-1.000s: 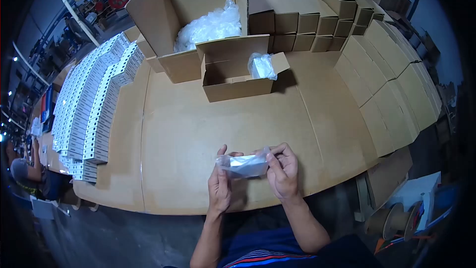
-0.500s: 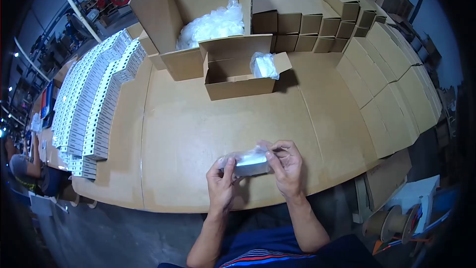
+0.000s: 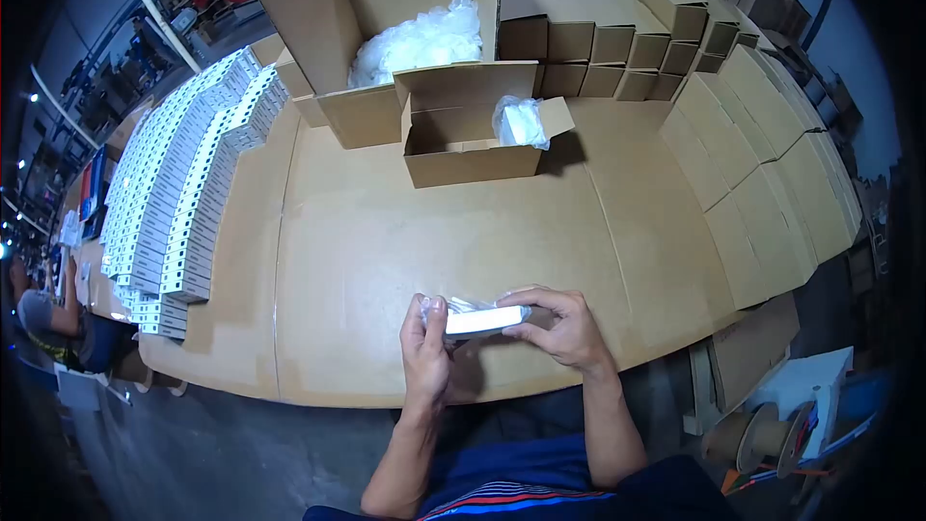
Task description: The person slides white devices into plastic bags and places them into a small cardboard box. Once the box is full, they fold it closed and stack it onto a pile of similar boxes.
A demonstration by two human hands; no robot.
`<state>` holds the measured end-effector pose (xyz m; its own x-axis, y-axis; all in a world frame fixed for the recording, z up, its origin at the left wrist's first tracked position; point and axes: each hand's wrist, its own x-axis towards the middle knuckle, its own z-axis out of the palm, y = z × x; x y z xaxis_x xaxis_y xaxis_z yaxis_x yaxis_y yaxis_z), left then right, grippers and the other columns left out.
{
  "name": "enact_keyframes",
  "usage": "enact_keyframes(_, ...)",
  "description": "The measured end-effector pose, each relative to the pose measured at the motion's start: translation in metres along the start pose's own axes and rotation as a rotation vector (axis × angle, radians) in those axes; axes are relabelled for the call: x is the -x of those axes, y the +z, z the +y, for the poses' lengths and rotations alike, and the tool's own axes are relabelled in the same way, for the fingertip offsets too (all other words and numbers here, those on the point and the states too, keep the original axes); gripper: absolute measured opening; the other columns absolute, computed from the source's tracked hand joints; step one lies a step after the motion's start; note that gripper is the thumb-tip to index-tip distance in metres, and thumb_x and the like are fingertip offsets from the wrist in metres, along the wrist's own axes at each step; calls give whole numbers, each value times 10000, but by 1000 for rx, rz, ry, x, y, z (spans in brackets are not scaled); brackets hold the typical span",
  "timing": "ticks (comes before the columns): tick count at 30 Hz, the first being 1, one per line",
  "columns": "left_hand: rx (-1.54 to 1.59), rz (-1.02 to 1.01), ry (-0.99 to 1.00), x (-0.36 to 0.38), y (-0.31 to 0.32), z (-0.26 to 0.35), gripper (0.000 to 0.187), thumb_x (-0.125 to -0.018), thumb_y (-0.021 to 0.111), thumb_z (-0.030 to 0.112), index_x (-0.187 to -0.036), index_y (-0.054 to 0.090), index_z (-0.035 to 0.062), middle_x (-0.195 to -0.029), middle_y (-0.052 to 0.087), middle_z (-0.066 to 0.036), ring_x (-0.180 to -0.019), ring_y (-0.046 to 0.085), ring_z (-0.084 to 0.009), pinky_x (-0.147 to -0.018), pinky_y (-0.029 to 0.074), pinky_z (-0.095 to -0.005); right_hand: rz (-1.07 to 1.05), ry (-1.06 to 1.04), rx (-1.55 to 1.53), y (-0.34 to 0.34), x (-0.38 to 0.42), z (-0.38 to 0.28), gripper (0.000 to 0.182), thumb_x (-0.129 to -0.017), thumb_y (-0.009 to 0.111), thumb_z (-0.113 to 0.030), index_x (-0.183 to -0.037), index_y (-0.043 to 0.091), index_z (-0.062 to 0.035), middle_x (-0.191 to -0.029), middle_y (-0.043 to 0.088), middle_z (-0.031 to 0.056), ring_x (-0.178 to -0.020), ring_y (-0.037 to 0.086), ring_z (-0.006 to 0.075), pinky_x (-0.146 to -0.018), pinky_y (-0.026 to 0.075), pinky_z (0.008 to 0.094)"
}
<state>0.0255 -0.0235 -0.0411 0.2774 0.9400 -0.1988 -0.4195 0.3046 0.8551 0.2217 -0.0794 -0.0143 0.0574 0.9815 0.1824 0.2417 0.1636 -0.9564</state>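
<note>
A small white box with clear plastic wrap on it is held between my two hands above the front part of the table. My left hand grips its left end, thumb on the near side. The fingers and thumb of my right hand close on its right end. Beyond them stands an open brown carton, with a plastic-wrapped item at its right end. Behind that, a larger open carton holds crumpled clear plastic bags.
Stacked white boxes line the left of the cardboard-covered table. Brown cartons are piled on the right, with more rows at the back. A person is at far left. Spools stand at lower right.
The wrapped box has turned so that a bright white face shows. My right hand has shifted slightly right and now closes on the box's end. The view has moved slightly.
</note>
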Motion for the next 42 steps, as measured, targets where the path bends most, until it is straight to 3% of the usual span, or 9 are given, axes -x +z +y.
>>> enact_keyframes(5,86,-29,-61,-1,-3,6,254,-1104,524,258,-913,498,94,-859,619,-17,-679,526,-57,-591,463,-229,23,2,17,0,3,2,324,-775,809,38,-1090,738,12,-1190,741,159,-1152,694,280,-1023,528,377)
enact_keyframes(11,-34,47,37,0,-12,3,210,-1112,488,239,-1020,523,54,-1138,655,-126,-945,601,-129,-852,521,-271,125,-136,56,2,-1,3,301,-757,818,-9,-1047,744,-33,-1208,738,116,-1304,589,357,-1106,465,458)
enact_keyframes(12,-158,208,161,5,-5,5,113,-1059,566,125,-1132,541,41,-1187,641,-145,-1039,601,-183,-930,489,-309,153,-126,50,2,0,2,295,-753,817,-12,-1038,744,-35,-1207,738,111,-1330,567,368,-1123,450,471)
enact_keyframes(15,-880,167,839,11,-4,17,270,-966,652,33,-1204,528,64,-1204,633,-125,-1081,596,-218,-952,465,-372,184,-147,238,0,0,-5,294,-746,818,-13,-1030,744,-37,-1233,727,101,-1346,551,374,-1129,445,479)
enact_keyframes(16,-920,35,917,15,-2,21,430,-814,783,-36,-1185,587,60,-1143,675,-113,-1059,633,-250,-957,449,-374,165,-161,265,0,0,-6,302,-740,821,-13,-1031,745,-41,-1232,724,96,-1352,544,375,-1132,441,481)
enact_keyframes(19,-1200,-269,997,13,14,37,440,-743,844,-24,-1132,656,63,-1064,716,-93,-1043,669,-268,-962,454,-383,111,-201,304,2,-2,-8,325,-725,831,-15,-1038,752,-52,-1227,715,86,-1368,528,375,-1139,432,485)
enact_keyframes(31,-654,-334,565,-3,-17,22,427,-812,829,-68,-1075,505,21,-1023,733,-202,-1050,738,-287,-907,576,-366,66,-217,214,-15,-6,-7,316,-731,852,-53,-1029,748,-61,-1209,710,99,-1367,530,355,-1126,443,463)
enact_keyframes(41,-747,-518,654,-39,-14,54,453,-863,809,26,-1136,450,69,-1019,778,-131,-1051,748,-236,-1208,300,-588,-205,-454,643,-33,-31,-50,189,-797,803,-69,-943,685,-47,-945,672,83,-933,677,263,-795,546,393)
enact_keyframes(42,-796,-522,669,-42,-10,63,479,-853,821,40,-1175,467,56,-1031,769,-135,-1066,743,-267,-1174,378,-550,-208,-471,705,-34,-36,-53,178,-805,797,-71,-939,683,-47,-919,659,87,-913,676,263,-771,549,390)
